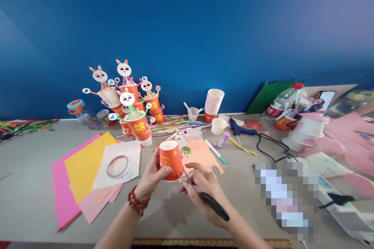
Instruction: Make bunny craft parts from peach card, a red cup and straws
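Observation:
In my left hand (154, 175), an orange-red paper cup (170, 161) is held bottom-up, with its white base facing upward and a small dark mark on that base. My thumb presses on the cup's side, and the other fingers wrap behind it. My right hand (201, 188) is closed around scissors (214, 205) with a black handle. Their metal tips are at the cup's lower right edge; whether they cut into it I cannot tell. Under and behind the cup lies a peach paper sheet (201, 153) with a cut-out notch.
Rabbit-faced cup figures (137, 124) stand at the back left. Coloured paper (78, 171) and a tape roll (117, 165) lie left. Stacked paper cups (214, 103), a glue stick (224, 140), a marker (215, 151) and a blue glue gun (242, 128) with a black cord sit beyond my hands.

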`<state>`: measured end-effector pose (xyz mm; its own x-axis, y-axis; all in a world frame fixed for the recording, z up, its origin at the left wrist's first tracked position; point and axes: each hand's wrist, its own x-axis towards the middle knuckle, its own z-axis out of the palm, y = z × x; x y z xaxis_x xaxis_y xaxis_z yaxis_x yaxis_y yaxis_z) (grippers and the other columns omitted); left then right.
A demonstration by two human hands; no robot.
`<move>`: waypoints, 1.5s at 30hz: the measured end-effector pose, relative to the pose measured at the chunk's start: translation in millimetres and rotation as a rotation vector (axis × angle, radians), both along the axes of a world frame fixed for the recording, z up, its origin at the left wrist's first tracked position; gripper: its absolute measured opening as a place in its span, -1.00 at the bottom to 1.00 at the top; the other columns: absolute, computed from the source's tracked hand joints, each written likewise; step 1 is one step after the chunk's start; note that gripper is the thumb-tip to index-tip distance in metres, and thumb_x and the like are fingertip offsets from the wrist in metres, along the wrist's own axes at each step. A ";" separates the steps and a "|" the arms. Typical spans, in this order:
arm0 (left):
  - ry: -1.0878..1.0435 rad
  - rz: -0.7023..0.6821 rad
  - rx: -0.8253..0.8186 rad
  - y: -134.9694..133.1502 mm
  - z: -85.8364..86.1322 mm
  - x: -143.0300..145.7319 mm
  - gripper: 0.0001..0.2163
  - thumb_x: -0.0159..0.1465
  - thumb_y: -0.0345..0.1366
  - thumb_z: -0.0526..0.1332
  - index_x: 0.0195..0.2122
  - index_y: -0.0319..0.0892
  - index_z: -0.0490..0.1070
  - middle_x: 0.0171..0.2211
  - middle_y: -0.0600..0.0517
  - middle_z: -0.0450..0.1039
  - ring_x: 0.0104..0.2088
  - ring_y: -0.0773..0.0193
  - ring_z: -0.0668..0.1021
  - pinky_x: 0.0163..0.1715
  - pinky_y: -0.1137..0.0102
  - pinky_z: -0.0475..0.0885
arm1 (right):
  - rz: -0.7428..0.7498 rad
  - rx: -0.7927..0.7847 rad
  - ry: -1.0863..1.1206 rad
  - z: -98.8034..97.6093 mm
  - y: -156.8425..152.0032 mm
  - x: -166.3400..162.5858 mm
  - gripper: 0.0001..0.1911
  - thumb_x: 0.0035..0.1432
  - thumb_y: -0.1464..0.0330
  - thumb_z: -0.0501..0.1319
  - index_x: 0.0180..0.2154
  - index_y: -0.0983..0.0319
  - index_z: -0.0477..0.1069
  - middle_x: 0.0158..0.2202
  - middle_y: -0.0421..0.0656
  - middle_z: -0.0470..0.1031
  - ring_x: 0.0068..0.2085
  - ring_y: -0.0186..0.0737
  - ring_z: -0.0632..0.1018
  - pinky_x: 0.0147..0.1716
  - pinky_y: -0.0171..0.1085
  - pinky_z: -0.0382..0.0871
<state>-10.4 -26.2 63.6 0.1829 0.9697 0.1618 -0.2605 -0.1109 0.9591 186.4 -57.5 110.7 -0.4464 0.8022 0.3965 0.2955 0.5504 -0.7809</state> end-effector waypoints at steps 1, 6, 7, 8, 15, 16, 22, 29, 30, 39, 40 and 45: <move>0.001 0.009 0.014 -1.5 -1.9 1.6 -0.36 0.14 -0.05 0.36 0.20 -0.10 0.23 0.09 -0.21 0.45 0.07 -0.15 0.50 -0.04 0.07 0.48 | -0.009 -0.019 0.012 -0.7 -0.8 0.5 -0.82 0.27 0.43 0.04 -0.35 0.11 0.35 -0.45 -0.21 0.57 -0.18 -0.12 0.59 -0.03 -0.15 0.40; 0.023 0.019 0.076 -5.3 -4.3 3.9 -0.34 0.14 -0.01 0.34 0.21 -0.11 0.18 0.04 -0.25 0.48 -0.03 -0.11 0.57 -0.09 0.08 0.52 | -0.048 -0.259 0.137 -7.7 -6.0 0.3 -0.80 0.33 0.33 0.05 -0.32 0.16 0.39 -0.36 -0.14 0.57 -0.29 -0.19 0.59 -0.28 -0.28 0.46; 0.025 0.027 0.088 -5.5 -5.1 3.6 -0.33 0.14 -0.02 0.35 0.22 -0.11 0.16 0.05 -0.25 0.47 -0.04 -0.10 0.57 -0.09 0.09 0.51 | -0.049 -0.335 0.193 -10.3 -7.0 -0.9 -0.80 0.34 0.30 0.05 -0.31 0.17 0.38 -0.36 -0.15 0.57 -0.34 -0.22 0.59 -0.30 -0.28 0.46; 0.025 0.035 0.101 -5.5 -6.1 3.5 -0.32 0.15 -0.03 0.35 0.22 -0.11 0.15 0.05 -0.25 0.48 -0.05 -0.08 0.58 -0.09 0.10 0.51 | -0.045 -0.409 0.260 -13.0 -7.9 -2.5 -0.80 0.36 0.28 0.05 -0.29 0.18 0.36 -0.37 -0.15 0.57 -0.37 -0.24 0.59 -0.30 -0.28 0.47; -0.005 0.147 0.185 -7.1 -11.4 9.6 -0.38 0.08 -0.01 0.38 0.11 -0.17 0.30 -0.02 -0.22 0.52 -0.11 -0.08 0.59 -0.13 0.14 0.52 | -0.034 -0.645 0.706 -16.7 -9.4 -16.4 -0.72 0.29 0.16 0.17 -0.37 0.21 0.29 -0.49 -0.15 0.60 -0.49 -0.26 0.57 -0.41 -0.30 0.44; -0.005 0.165 0.182 -7.8 -10.8 10.6 -0.39 0.08 -0.02 0.39 0.09 -0.18 0.32 -0.03 -0.22 0.52 -0.10 -0.09 0.59 -0.13 0.15 0.52 | -0.039 -0.658 0.743 -15.6 -9.3 -17.6 -0.72 0.29 0.17 0.17 -0.38 0.21 0.29 -0.50 -0.15 0.60 -0.50 -0.27 0.56 -0.41 -0.31 0.44; 0.017 0.167 0.187 -10.1 -7.8 12.7 -0.43 0.07 -0.02 0.38 0.06 -0.18 0.37 -0.02 -0.21 0.49 -0.09 -0.11 0.56 -0.14 0.16 0.53 | -0.079 -0.631 0.709 -15.1 -10.4 -16.1 -0.73 0.30 0.15 0.15 -0.34 0.20 0.31 -0.47 -0.15 0.60 -0.49 -0.27 0.56 -0.40 -0.29 0.46; 0.013 0.114 0.162 -7.5 -7.9 11.3 -0.45 0.12 -0.07 0.37 0.08 -0.19 0.35 -0.08 -0.20 0.53 -0.16 -0.02 0.59 -0.16 0.19 0.51 | -0.084 -0.334 0.194 -12.1 -9.5 -1.1 -0.84 0.36 0.28 0.06 -0.26 0.18 0.33 -0.36 -0.14 0.61 -0.35 -0.23 0.62 -0.32 -0.31 0.45; 0.024 0.112 0.152 -7.6 -7.4 10.5 -0.45 0.12 -0.08 0.37 0.09 -0.19 0.34 -0.08 -0.19 0.54 -0.17 -0.02 0.59 -0.17 0.19 0.51 | -0.079 -0.273 0.141 -11.1 -8.3 0.2 -0.86 0.35 0.31 0.05 -0.27 0.17 0.32 -0.36 -0.14 0.61 -0.35 -0.23 0.62 -0.32 -0.31 0.44; 0.057 0.106 0.128 -9.3 -4.4 7.8 -0.48 0.14 -0.08 0.36 0.07 -0.18 0.34 -0.07 -0.18 0.55 -0.14 -0.01 0.60 -0.15 0.20 0.51 | 0.018 -0.080 0.033 -7.6 -3.5 3.9 -0.90 0.30 0.41 0.06 -0.27 0.17 0.32 -0.36 -0.14 0.59 -0.34 -0.21 0.61 -0.33 -0.31 0.42; 0.038 0.117 0.141 -9.5 -4.6 8.5 -0.48 0.14 -0.07 0.36 0.06 -0.18 0.34 -0.07 -0.18 0.55 -0.15 -0.01 0.60 -0.15 0.20 0.51 | 0.008 -0.175 0.085 -7.5 -4.9 3.4 -0.89 0.32 0.37 0.06 -0.27 0.17 0.33 -0.35 -0.13 0.60 -0.34 -0.21 0.62 -0.33 -0.31 0.44; 0.029 0.113 0.212 -9.0 -4.0 11.6 -0.49 0.13 -0.04 0.36 0.04 -0.19 0.37 -0.05 -0.20 0.53 -0.14 -0.03 0.59 -0.14 0.20 0.50 | -0.032 -0.564 0.461 -11.1 -7.8 -4.9 -0.78 0.33 0.19 0.10 -0.30 0.19 0.32 -0.37 -0.12 0.62 -0.37 -0.20 0.62 -0.32 -0.25 0.49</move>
<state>1.1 -35.2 59.6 0.0826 0.9293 0.3599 -0.2080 -0.3371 0.9182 181.6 -65.3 99.6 -0.3063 0.9500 0.0609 -0.1224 0.0241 -0.9922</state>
